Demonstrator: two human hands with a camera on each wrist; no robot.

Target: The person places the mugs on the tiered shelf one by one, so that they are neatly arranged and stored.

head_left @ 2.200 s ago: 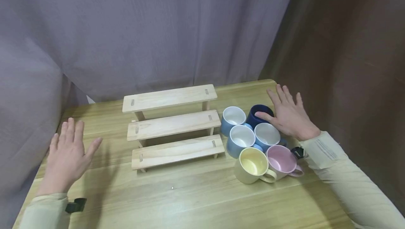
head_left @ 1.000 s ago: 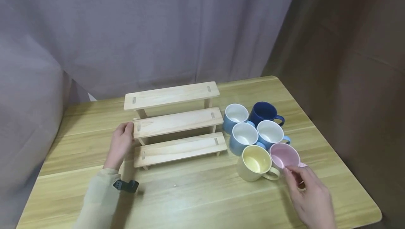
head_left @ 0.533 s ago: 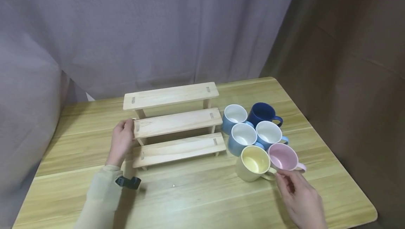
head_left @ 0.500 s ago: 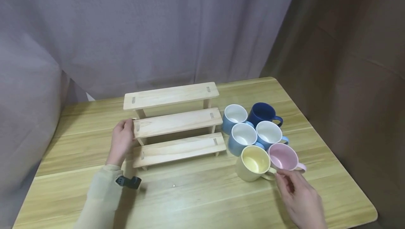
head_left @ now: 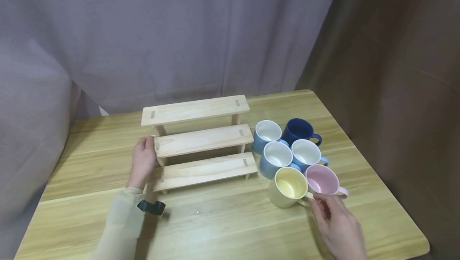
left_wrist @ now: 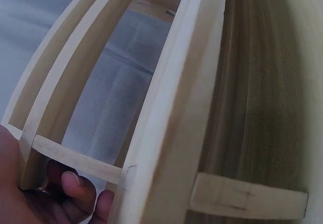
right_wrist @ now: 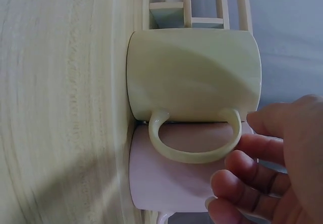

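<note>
A three-tier wooden display rack (head_left: 205,140) stands on the table. My left hand (head_left: 143,159) grips it at the left end of the middle tier; in the left wrist view, curled fingers (left_wrist: 78,188) show round the wood near a leg. To its right stands a cluster of upright mugs. My right hand (head_left: 339,224) pinches the handle of the yellow mug (head_left: 284,194) between thumb and fingers; the right wrist view shows the thumb and index finger at the upper end of the handle (right_wrist: 194,156). The pink mug (head_left: 322,180) sits right behind that handle.
Two blue mugs with white insides (head_left: 274,168) stand between the rack and a third such mug (head_left: 306,154). A dark blue mug (head_left: 298,130) is at the back. The table (head_left: 223,228) ends at a grey curtain (head_left: 172,36) behind and a brown one on the right.
Both hands were raised and spread at first. The left hand has come to the rack's left end. The right hand has moved from beside the pink mug to the yellow mug's handle.
</note>
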